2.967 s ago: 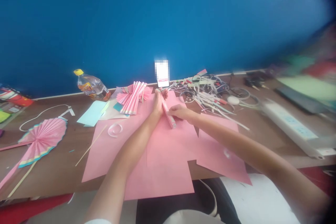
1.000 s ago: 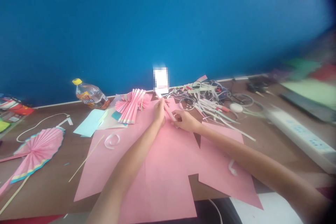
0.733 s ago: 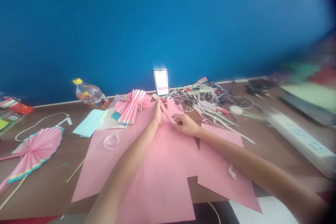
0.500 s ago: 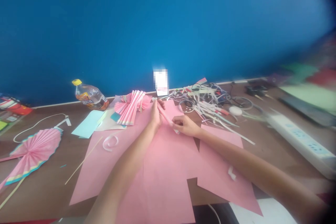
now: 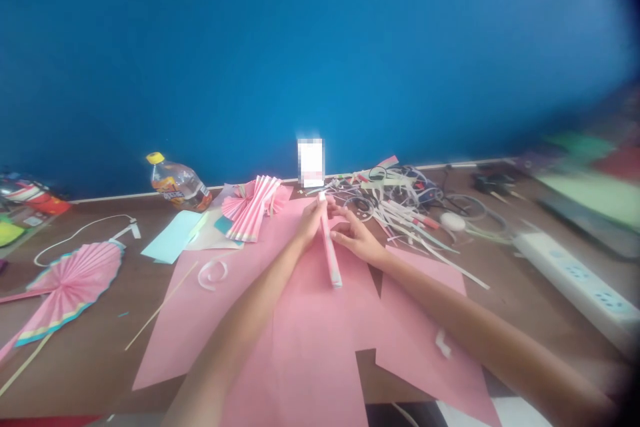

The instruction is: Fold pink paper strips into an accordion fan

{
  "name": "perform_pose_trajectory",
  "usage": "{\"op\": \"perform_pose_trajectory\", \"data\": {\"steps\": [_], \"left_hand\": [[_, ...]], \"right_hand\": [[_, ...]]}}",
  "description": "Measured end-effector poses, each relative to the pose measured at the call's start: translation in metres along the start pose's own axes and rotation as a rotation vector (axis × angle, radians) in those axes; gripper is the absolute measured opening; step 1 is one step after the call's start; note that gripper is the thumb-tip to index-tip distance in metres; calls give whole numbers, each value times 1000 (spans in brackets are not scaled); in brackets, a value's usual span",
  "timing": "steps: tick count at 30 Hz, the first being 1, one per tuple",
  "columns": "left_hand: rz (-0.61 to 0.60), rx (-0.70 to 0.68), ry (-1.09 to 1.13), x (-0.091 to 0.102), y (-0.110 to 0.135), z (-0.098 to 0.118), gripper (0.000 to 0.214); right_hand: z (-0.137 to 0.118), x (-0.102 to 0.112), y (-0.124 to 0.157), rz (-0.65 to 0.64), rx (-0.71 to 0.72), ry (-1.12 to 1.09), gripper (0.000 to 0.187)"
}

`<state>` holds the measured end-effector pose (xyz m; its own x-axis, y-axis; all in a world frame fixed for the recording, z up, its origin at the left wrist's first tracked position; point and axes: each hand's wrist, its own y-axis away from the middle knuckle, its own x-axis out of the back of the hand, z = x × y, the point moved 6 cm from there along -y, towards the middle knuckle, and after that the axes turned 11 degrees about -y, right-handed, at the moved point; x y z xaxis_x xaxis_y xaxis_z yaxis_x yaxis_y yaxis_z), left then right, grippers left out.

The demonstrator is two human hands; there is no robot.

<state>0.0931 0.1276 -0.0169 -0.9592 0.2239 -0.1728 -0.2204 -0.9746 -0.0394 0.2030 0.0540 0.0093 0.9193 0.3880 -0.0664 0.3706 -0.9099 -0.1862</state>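
Note:
Both hands meet over a narrow pleated pink paper strip [image 5: 331, 253], folded shut like an accordion. My left hand [image 5: 311, 222] pinches its far end near the top. My right hand [image 5: 353, 237] grips the same strip from the right side, just below. The strip's near end points toward me and hovers above large pink paper sheets [image 5: 300, 320] spread on the brown table [image 5: 100, 340]. Another folded pink fan piece [image 5: 253, 206] lies to the left of my hands.
A finished pink fan with a blue rim [image 5: 70, 283] lies at far left, near a white cord. A plastic bottle [image 5: 177, 181] lies by the blue wall. A heap of paper strips and cables [image 5: 405, 197] sits right of my hands, with a white power strip [image 5: 575, 273] farther right.
The pleated strip has swung so its near end points toward me and shows at full length. Both hands have shifted slightly right and closer together at its far end.

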Motion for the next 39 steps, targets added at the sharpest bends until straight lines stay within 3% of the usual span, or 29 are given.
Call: {"op": "perform_pose_trajectory", "data": {"steps": [6, 10, 13, 19, 24, 34, 39], "left_hand": [[36, -38, -17, 0, 0, 4, 30], [124, -8, 30, 5, -1, 3, 37], [124, -8, 26, 6, -2, 2, 37], [-11, -13, 76, -1, -1, 6, 41], [-197, 30, 12, -14, 4, 9, 44], [-87, 9, -141, -4, 2, 7, 42], [15, -76, -123, 1, 1, 8, 43]], "right_hand": [[5, -1, -2, 18, 19, 68, 45], [6, -4, -1, -17, 26, 133, 35], [6, -4, -1, -53, 26, 140, 33], [9, 6, -2, 25, -20, -26, 37], [13, 20, -4, 202, -22, -76, 29], [-2, 23, 4, 294, 114, 175, 18], [4, 9, 2, 105, 71, 52, 33]]}}
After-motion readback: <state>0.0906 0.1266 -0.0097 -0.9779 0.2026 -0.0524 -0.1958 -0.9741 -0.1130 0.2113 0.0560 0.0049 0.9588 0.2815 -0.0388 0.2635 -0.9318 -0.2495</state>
